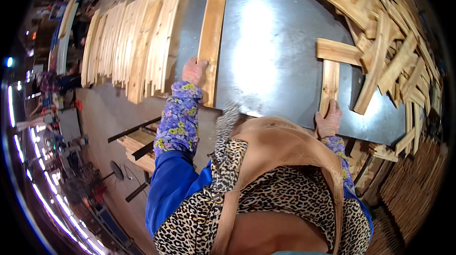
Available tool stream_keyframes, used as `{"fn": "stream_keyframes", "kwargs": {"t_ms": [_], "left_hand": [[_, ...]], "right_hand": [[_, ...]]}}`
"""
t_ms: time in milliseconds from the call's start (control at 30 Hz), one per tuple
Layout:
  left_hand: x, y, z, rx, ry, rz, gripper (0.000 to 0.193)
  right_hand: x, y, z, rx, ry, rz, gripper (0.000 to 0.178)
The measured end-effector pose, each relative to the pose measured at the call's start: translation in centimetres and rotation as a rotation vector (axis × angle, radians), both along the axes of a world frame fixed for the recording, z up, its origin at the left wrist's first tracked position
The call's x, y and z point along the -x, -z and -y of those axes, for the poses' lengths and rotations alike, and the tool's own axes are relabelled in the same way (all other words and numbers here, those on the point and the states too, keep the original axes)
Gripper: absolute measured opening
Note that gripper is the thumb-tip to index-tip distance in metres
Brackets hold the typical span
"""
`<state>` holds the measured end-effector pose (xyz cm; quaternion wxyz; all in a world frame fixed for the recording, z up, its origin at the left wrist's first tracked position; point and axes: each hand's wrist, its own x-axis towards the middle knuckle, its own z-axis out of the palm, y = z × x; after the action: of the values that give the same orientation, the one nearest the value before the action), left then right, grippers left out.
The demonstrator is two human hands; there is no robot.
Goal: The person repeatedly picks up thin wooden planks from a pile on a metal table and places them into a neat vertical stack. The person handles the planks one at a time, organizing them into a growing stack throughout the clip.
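My left hand (194, 70) grips the left edge of a wooden board (213, 27) that lies lengthwise on the metal table (285, 88); the fingers on its underside are hidden. At the right, my right hand (329, 118) holds the near end of a shorter wooden board (330, 76). The far end of that board meets another plank (338, 51) lying crosswise beside the heap. To the left of my left hand, a row of pale boards (137, 36) is packed side by side, with one board resting on top.
A loose heap of wooden pieces (380, 22) covers the table's right side, some jutting toward me. More boards (138, 148) sit on a dark metal rack below the table at left. Stacked strips of wood (413, 183) stand at the lower right.
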<state>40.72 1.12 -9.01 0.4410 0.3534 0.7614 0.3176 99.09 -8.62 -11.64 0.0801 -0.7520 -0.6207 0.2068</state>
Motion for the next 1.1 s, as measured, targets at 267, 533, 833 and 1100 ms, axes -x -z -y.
{"fn": "stream_keyframes", "kwargs": {"t_ms": [267,533,833,1100], "left_hand": [[1.5,-8.0,0.6,-0.069,-0.406,0.467,0.061],[7.2,-8.6,-1.3,-0.335,-0.128,1.311,0.063],[9.2,-2.1,-6.3,-0.421,0.127,1.630,0.073],[0.3,-3.2,-14.8,-0.074,-0.311,0.978,0.055]], "right_hand": [[17.7,-0.9,-14.6,0.015,-0.207,-0.484,0.079],[54.7,1.4,-20.3,0.543,-0.223,-1.172,0.048],[46.2,-0.4,-18.1,0.925,-0.373,-1.140,0.037],[30.1,2.0,-15.4,0.606,0.233,-1.322,0.042]]}}
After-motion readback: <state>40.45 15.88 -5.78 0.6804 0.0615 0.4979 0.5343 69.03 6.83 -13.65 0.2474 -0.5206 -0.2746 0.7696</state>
